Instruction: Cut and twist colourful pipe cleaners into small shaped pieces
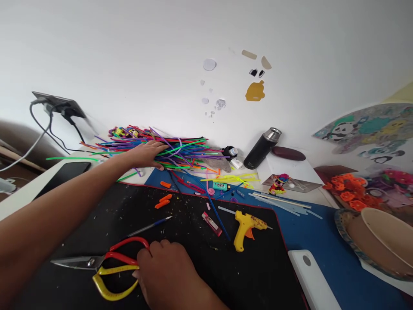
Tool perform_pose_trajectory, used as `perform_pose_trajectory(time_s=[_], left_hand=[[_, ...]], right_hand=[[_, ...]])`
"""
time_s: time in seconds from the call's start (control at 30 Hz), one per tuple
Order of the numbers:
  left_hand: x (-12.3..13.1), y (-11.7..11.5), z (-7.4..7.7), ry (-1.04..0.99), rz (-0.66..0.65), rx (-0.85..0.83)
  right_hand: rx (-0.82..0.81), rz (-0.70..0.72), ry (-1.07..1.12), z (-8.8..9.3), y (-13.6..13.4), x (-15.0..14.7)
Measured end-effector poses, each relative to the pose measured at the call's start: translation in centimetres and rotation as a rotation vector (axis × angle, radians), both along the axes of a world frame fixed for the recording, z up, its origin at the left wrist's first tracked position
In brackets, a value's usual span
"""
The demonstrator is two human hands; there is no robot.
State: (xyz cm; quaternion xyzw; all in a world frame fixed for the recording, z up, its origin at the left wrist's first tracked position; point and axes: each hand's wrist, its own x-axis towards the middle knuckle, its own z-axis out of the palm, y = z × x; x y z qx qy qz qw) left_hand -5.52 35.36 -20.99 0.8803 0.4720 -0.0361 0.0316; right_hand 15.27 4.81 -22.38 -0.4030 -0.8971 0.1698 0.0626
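My left hand (150,154) reaches out over a heap of many-coloured pipe cleaners (189,148) against the wall. Its fingers are stretched and lie on top of the heap. Closer to me, my right hand (167,269) rests on the black mat (193,258) with its fingers curled in; whatever they hold, if anything, is hidden. Beside it, touching or nearly touching the knuckles and thumb, are the handles of scissors (92,261) with one red and one yellow loop, blades pointing left. A pen (150,226) and small orange twisted pieces (164,201) lie beyond.
A yellow glue gun (245,228), a lighter (212,224) and a blue pipe cleaner (217,215) lie on the mat. Farther back are glue sticks (287,202), a black flask (262,148) and a small figure (279,184). Bowls (377,245) stand right; a phone (63,174) lies left.
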Motion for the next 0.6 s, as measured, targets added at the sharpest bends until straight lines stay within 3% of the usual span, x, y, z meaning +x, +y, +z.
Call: perform_pose_trajectory(time_s=[0.3, 0.43, 0.6], left_hand=[[-0.6, 3.8, 1.0, 0.130, -0.106, -0.043], [-0.9, 4.0, 1.2, 0.154, -0.137, -0.090], [0.0, 3.4, 0.8, 0.136, -0.093, 0.021]], right_hand=[[-0.011, 0.013, -0.020, -0.1, 0.0, -0.1], [-0.018, 0.015, -0.025, 0.0, 0.0, -0.1], [-0.023, 0.018, -0.036, 0.3, 0.1, -0.1]])
